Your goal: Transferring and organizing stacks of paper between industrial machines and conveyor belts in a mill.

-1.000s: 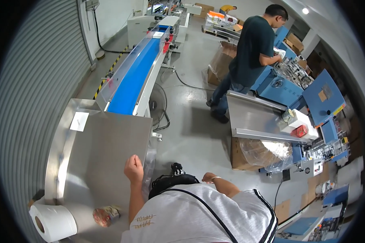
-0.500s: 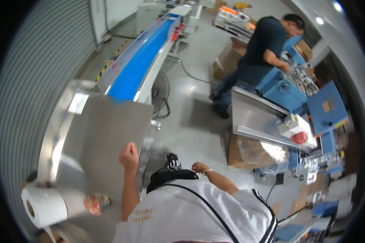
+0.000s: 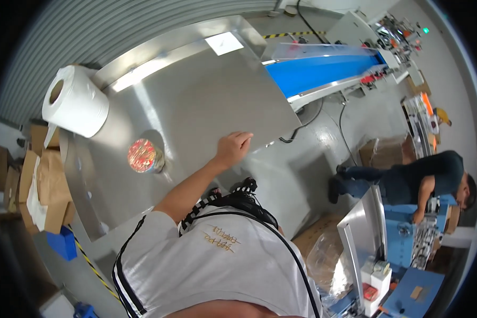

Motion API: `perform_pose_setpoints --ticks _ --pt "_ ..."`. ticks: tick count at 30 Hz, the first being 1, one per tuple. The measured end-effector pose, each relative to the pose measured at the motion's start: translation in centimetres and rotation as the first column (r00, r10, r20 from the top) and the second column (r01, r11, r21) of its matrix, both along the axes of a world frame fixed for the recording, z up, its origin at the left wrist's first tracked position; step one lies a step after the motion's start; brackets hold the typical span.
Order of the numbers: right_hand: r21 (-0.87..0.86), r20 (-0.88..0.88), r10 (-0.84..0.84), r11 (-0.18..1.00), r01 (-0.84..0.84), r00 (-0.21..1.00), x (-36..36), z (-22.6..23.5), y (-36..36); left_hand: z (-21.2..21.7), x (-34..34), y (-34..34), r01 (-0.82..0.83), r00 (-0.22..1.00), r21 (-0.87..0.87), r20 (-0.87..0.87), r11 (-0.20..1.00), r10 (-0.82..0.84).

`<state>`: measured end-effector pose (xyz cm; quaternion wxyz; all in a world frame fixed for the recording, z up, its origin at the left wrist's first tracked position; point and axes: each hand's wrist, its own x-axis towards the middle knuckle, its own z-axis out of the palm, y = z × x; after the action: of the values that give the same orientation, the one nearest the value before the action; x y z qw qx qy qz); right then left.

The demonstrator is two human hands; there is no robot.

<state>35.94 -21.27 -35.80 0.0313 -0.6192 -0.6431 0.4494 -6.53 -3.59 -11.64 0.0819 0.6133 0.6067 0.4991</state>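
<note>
Clock positions are the wearer's own; 12 o'clock is straight ahead. From where I stand, the left hand [image 3: 234, 149] is at 12 o'clock — loosely clenched, fingers curled inward, over the near edge of the metal table [image 3: 212, 100]. Contact with the surface cannot be told. The right hand is out of view; its state cannot be told.

The cylindrical container [image 3: 146, 156], patterned red on top, stands upright on the table between 10 and 11 o'clock, apart from the left hand. At 3 o'clock a plastic-lined carton [image 3: 311, 233] rests on the grey floor [image 3: 334, 140]. An open carton [image 3: 60, 212] sits between 9 and 10 o'clock.

The table surface is grey and glossy — a bright reflection streaks it — with a raised far rim. A white sheet [image 3: 224, 43] lies by that rim at 12 o'clock; a white roll [image 3: 85, 108] occupies the corner beyond the container.

At 1 o'clock a blue conveyor belt [image 3: 323, 71] adjoins the table. Between 2 and 3 o'clock a co-worker [image 3: 434, 175] bends over a blue machine [image 3: 395, 228]. A corrugated shutter [image 3: 132, 26] closes off 11 o'clock.
</note>
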Motion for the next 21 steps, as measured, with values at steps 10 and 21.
perform_pose_setpoints --ticks 10,21 --pt "-0.200 -0.678 -0.348 0.935 0.293 0.647 -6.1 8.7 4.2 1.3 -0.3 0.1 -0.001 0.999 -0.115 -0.046 0.993 -0.004" --pt "-0.127 0.263 0.032 0.992 0.002 0.964 -6.5 4.5 12.5 -0.3 -0.5 0.7 -0.064 0.991 -0.236 -0.129 0.970 0.034"
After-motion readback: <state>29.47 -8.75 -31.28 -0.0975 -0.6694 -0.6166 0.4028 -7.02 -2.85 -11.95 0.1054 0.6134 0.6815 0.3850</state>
